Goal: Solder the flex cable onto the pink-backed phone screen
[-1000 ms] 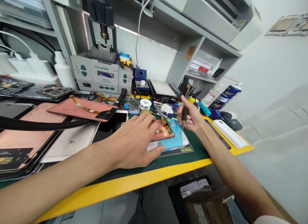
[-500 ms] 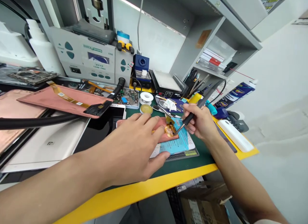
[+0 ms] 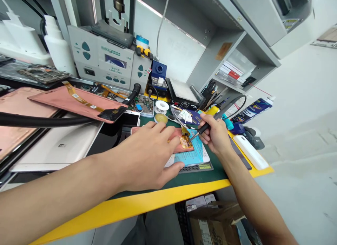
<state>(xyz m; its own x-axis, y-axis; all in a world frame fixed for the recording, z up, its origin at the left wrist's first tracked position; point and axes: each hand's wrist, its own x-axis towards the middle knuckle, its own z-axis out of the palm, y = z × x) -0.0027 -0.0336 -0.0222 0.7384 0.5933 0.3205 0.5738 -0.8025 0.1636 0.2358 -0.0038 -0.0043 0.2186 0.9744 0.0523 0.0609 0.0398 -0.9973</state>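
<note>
We record the left hand [image 3: 142, 157] palm down over the tabletop [image 3: 200, 181], fingers [image 3: 163, 131] spread, left forearm [image 3: 58, 192] entering from the lower left. The right hand [image 3: 214, 136] is curled in a pen-style grip, wrist bent, right forearm [image 3: 250, 192] crossing the tabletop's front edge.

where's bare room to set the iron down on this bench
Bare green mat runs between the blue sheet and the yellow edge, and right of the sheet by the right hand. Crowded behind: solder spool, tweezers, pink panels.
</note>
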